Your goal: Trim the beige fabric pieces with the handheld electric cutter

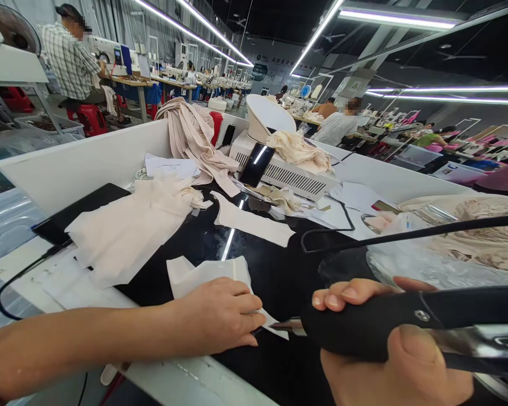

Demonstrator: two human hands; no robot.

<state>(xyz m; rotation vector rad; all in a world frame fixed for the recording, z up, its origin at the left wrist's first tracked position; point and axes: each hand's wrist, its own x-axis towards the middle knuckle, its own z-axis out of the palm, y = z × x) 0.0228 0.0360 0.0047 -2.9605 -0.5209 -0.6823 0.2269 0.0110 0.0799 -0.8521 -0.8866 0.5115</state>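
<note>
At the lower centre of the frame, the left hand (224, 318) is laid palm down, fingers stretched flat and close together, on a small pale cream piece of cut fabric (211, 276) that rests on the glossy black worktop (275, 270). Nothing is gripped by this hand; the cloth is only pressed under the fingers. At the lower right, the right hand (381, 349) is closed around the thick black handle of a hand tool (406, 324), the thumb lying below it and the fingertips curled over its top. A short metal tip (288, 326) is seen at the tool's left end, just beside the left fingertips and at the lower edge of the cloth; whether the tip touches the fabric cannot be told.

A larger stack of pale cream fabric pieces (127, 231) is seen at the left of centre, partly over a flat black tablet-like slab (74, 211). A narrow cream strip (254, 221) lies on the worktop above the held piece. A white box-shaped machine with vent slits (288, 169) stands at upper centre, with cream cloth (300, 149) heaped on it. A clear plastic bag of lace-like beige material (449, 248) is placed at the right.
</note>
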